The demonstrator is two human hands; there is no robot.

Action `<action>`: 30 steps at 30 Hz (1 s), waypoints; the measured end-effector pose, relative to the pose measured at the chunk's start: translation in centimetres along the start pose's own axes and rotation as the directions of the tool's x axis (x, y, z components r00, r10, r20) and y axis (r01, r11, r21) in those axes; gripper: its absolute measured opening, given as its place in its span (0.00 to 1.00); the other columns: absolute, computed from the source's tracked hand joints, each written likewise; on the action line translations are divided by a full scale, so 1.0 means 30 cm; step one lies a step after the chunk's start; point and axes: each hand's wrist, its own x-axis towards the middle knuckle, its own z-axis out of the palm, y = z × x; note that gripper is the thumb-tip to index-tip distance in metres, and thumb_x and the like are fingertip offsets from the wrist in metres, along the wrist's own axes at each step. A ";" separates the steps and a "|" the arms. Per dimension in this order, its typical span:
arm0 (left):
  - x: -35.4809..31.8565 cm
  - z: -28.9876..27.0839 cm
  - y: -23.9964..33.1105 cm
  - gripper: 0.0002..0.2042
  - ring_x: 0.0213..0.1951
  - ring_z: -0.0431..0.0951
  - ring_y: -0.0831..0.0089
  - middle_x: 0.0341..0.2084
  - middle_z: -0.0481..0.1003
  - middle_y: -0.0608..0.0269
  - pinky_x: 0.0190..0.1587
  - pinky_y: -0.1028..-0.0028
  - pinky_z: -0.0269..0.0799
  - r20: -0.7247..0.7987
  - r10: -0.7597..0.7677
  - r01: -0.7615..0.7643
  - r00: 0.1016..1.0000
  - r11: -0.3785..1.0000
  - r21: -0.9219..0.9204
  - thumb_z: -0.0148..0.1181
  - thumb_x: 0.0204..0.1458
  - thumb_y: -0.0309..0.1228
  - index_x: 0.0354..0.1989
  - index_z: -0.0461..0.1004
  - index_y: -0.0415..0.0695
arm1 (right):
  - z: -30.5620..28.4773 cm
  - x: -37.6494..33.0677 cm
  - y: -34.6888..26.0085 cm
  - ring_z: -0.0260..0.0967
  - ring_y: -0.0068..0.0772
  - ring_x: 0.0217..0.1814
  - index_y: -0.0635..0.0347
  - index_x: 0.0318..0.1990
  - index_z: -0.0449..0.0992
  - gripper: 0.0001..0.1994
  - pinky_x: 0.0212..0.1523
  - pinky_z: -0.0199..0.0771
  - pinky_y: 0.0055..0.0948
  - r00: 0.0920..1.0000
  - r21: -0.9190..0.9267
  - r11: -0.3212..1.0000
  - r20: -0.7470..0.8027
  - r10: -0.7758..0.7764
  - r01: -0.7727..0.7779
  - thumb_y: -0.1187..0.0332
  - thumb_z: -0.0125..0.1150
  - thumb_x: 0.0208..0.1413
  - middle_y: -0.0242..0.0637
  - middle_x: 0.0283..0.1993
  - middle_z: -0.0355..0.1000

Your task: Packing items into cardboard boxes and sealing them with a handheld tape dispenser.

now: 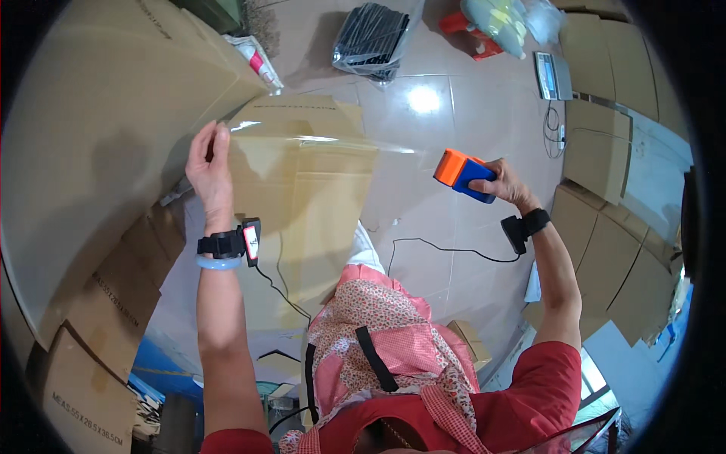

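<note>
My right hand (508,185) is closed around a blue and orange tape dispenser (467,175), held out to the right of the cardboard box. A strip of clear packing tape (316,139) runs from it across to my left hand (209,166), catching the light over the box. The thumb and fingers of my left hand are pinched together at the strip's far left end. Below the tape is a brown cardboard box (302,204), its top lying in front of me. Whether the strip touches the cardboard along its length, I cannot tell.
A large cardboard sheet or box (113,151) stands close at the left. Folded cartons (597,144) line the right side, near a small scale-like device (553,76). On the tiled floor lies a bag of black strips (370,38). Cables (454,250) trail from both wrist straps.
</note>
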 end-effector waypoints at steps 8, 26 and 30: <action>-0.004 -0.023 -0.009 0.13 0.43 0.72 0.79 0.41 0.75 0.63 0.50 0.78 0.65 0.010 -0.043 0.043 0.999 0.999 -0.032 0.58 0.54 0.31 0.45 0.74 0.37 | 0.063 0.100 -0.029 0.68 0.29 0.21 0.66 0.27 0.78 0.25 0.26 0.68 0.28 0.994 -0.171 0.983 -0.093 0.053 -0.069 0.46 0.63 0.42 0.37 0.19 0.69; 0.016 0.002 0.015 0.14 0.39 0.70 0.80 0.35 0.74 0.68 0.46 0.79 0.64 0.091 -0.060 0.058 0.994 0.998 0.026 0.59 0.53 0.34 0.42 0.74 0.36 | 0.425 -0.137 -0.296 0.74 0.36 0.40 0.65 0.50 0.69 0.23 0.41 0.72 0.33 0.789 0.136 0.975 -0.611 -0.058 0.177 0.54 0.53 0.56 0.44 0.38 0.75; 0.024 0.016 -0.007 0.13 0.39 0.70 0.80 0.36 0.74 0.67 0.46 0.79 0.64 0.078 -0.078 0.081 0.994 0.996 -0.037 0.59 0.53 0.34 0.41 0.75 0.37 | 0.485 -0.013 -0.313 0.69 0.32 0.49 0.65 0.55 0.64 0.23 0.50 0.68 0.32 0.891 0.887 0.318 -0.408 0.200 0.335 0.57 0.51 0.59 0.39 0.48 0.71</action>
